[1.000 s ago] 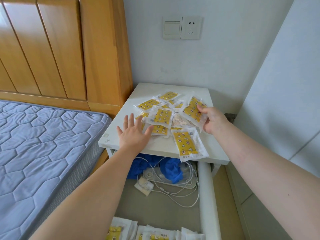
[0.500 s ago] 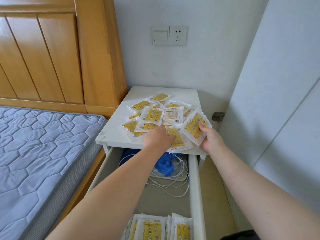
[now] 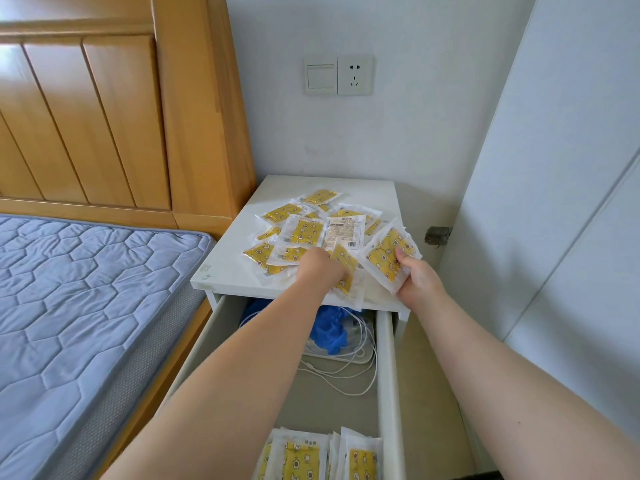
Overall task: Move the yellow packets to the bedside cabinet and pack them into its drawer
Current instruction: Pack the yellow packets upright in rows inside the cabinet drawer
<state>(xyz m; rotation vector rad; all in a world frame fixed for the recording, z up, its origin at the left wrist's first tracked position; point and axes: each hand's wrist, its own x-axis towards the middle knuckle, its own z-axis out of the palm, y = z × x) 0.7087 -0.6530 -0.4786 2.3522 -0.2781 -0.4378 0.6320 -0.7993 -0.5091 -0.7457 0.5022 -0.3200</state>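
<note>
Several yellow packets (image 3: 304, 230) lie scattered on top of the white bedside cabinet (image 3: 228, 268). My right hand (image 3: 417, 280) holds a small stack of yellow packets (image 3: 388, 258) near the top's front right edge, thumb on top. My left hand (image 3: 320, 270) grips a yellow packet (image 3: 346, 268) at the front edge, fingers curled over it. Below, the drawer (image 3: 386, 368) stands pulled out. More yellow packets (image 3: 304, 455) stand packed at its near end.
White cables (image 3: 346, 368) and a blue crumpled thing (image 3: 329, 330) lie at the drawer's back. A bed with a blue quilted mattress (image 3: 86, 306) and a wooden headboard (image 3: 121, 116) is at the left. A white wardrobe wall (image 3: 554, 237) stands close at the right.
My left hand went from flat on the cabinet top to gripping a packet at the front edge. My right hand pulled its stack toward the front right. The view tilted down.
</note>
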